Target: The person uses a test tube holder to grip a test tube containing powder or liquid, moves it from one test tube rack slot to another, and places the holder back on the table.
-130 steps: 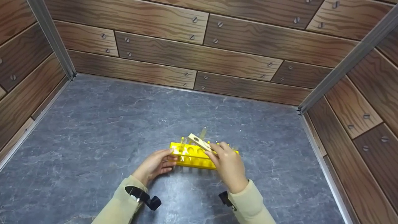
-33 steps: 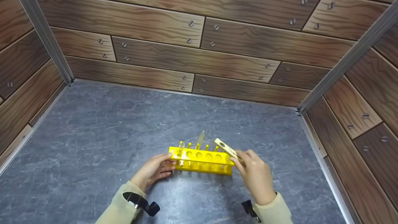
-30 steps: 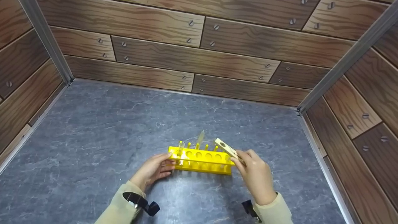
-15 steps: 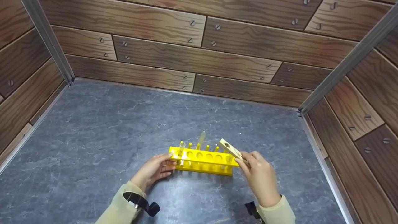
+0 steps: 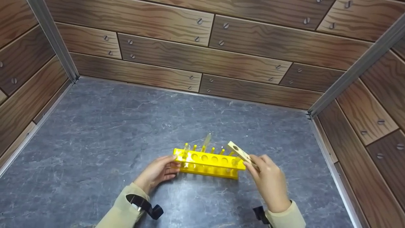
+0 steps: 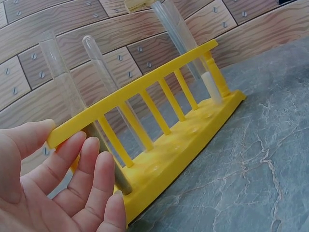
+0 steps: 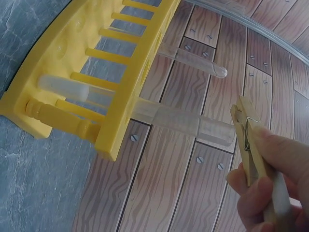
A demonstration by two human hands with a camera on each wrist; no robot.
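Note:
A yellow test tube rack (image 5: 208, 163) stands on the dark marbled surface. My left hand (image 5: 158, 172) pinches the left end of its upper bar between thumb and fingers. My right hand (image 5: 270, 183) grips a wooden test tube clamp (image 5: 239, 152) over the rack's right end. In the right wrist view, the clamp's tip lies by the mouth of a clear test tube (image 7: 183, 118) with white contents at the bottom; contact cannot be told. At the left end stands a tube of dark liquid (image 6: 120, 179). Another clear tube (image 6: 99, 60) sits rounded end up behind the rack.
Wood-plank patterned walls (image 5: 164, 60) enclose the surface at the back and both sides, with grey metal strips (image 5: 55, 41) at the corners. Several yellow pegs (image 5: 213, 150) rise along the rack's far side.
My right hand has carried the clamp from over the rack's left half to its right end, then drifted slightly further right. My left hand keeps its hold on the rack.

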